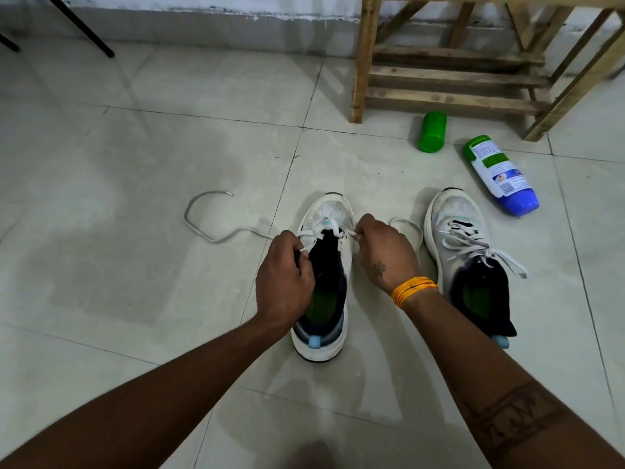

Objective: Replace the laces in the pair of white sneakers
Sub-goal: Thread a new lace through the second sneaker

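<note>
Watching remotely: right white mesh sneaker [468, 245] looks fully laced; left white mesh sneaker [329, 265] only at toe eyelets, left grip [285, 279] and right grip [385, 252] each pinching flat white lace [203, 225] end, most rows left imo

Tiled floor [135, 137] carries 2 white sneakers [468, 262], 2 bottles [500, 176], wooden rack [453, 76].

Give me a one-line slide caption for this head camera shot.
Both hands, left and right, pinch lace ends at the left sneaker; the right sneaker is laced.
</note>
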